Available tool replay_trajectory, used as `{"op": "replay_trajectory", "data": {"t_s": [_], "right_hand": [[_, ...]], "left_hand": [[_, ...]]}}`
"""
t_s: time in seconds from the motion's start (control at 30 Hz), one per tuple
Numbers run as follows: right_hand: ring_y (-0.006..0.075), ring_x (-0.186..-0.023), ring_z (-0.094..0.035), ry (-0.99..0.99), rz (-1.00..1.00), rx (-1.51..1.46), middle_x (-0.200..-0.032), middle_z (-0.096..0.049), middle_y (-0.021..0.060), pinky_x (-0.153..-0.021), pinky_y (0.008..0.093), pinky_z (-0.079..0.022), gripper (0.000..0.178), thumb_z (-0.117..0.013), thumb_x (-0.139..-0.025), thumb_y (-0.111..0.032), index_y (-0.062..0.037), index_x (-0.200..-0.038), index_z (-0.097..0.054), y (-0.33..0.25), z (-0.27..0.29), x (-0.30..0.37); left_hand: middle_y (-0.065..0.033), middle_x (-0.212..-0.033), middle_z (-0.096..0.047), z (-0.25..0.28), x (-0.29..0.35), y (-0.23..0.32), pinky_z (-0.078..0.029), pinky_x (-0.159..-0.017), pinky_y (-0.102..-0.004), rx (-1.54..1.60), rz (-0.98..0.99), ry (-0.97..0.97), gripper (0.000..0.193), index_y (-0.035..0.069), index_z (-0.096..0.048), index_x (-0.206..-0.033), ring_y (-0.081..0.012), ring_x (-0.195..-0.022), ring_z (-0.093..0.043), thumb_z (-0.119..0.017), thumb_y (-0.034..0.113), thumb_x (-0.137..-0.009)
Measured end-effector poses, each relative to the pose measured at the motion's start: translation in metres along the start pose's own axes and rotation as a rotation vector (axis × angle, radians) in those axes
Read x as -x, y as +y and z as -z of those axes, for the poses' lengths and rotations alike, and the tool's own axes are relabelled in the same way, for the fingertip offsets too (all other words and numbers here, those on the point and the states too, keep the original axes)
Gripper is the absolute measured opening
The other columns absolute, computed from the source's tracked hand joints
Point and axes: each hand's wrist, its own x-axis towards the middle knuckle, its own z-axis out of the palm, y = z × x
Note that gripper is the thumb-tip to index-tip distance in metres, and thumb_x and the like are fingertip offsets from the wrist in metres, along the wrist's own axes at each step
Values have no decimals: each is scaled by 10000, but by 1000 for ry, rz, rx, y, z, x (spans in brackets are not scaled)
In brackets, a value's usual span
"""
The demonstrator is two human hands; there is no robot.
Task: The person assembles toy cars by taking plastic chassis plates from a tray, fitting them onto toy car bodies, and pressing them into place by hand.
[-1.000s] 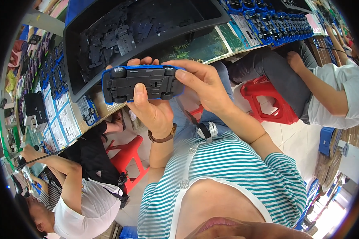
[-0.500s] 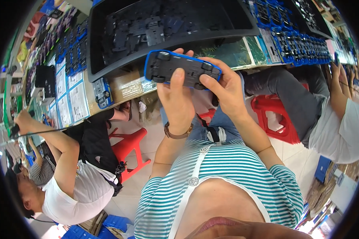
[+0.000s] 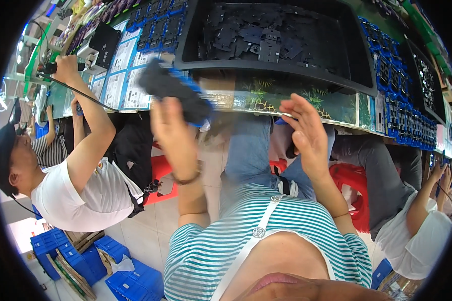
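Observation:
A blue toy car body with a black underside [image 3: 175,90] is in my left hand [image 3: 174,135], smeared by motion, at the table's near edge. My fingers are closed on its side, and its wheels are too blurred to make out. My right hand [image 3: 309,133] is raised over my lap, holding nothing, its fingers stretched and apart. Beyond both hands stands a large black tray [image 3: 286,67] with many flat black plastic plates [image 3: 266,40] lying loose in it.
Blue-and-black car bodies lie in rows at the left [image 3: 158,30] and right [image 3: 404,115]. Printed sheets [image 3: 123,65] cover the table's left part. A person [image 3: 85,185] works close on my left; another [image 3: 412,220] sits on my right. Red stools [image 3: 349,190] stand beside me.
My left hand has carried the toy car away to the left. My right hand has let go of it and opened. The view has shifted.

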Motion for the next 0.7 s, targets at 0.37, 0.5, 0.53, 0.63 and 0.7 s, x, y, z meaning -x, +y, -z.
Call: {"op": "replay_trajectory", "data": {"t_s": [0.37, 0.5, 0.53, 0.63, 0.7], "right_hand": [[126, -925, -608, 297, -110, 197, -985, -641, 77, -856, 260, -480, 236, -562, -933, -86, 39, -1132, -576, -16, 87, 37], [125, -875, -620, 555, 42, 600, -943, -662, 75, -761, 259, -492, 203, -610, -895, -99, 9, -1067, -622, -19, 122, 42], [173, -851, -629, 666, 132, 820, -947, -649, 89, -723, 275, -498, 186, -645, -856, -93, -24, -1029, -640, -19, 140, 46], [272, -931, -576, 882, 264, 1438, -1012, -587, 96, -719, 343, -498, 266, -724, -763, -137, -82, -1007, -633, -32, 177, 55], [270, -938, -560, 982, 285, 1583, -1005, -567, 83, -720, 362, -494, 313, -744, -736, -163, -97, -1018, -623, -37, 192, 57]], "left_hand": [[-176, -1002, -649, 72, -164, -98, -443, -812, -377, -682, 103, -279, 422, -65, -591, -1121, -260, -877, -581, -478, 308, -959], [-206, -963, -674, 107, -193, -124, -470, -750, -404, -704, 4, -350, 479, -86, -612, -1065, -313, -823, -623, -506, 359, -923], [-248, -1101, -603, 68, -173, -100, -449, -858, -439, -982, 37, -372, 502, -75, -563, -1163, -376, -967, -572, -429, 365, -962], [-270, -1230, -540, 39, -156, -72, -423, -964, -456, -1228, -51, -369, 513, -57, -521, -1259, -411, -1106, -522, -371, 357, -997], [-231, -1212, -555, 55, -165, -78, -413, -959, -420, -1168, -217, -304, 473, -43, -535, -1253, -355, -1098, -525, -407, 330, -990]]}}
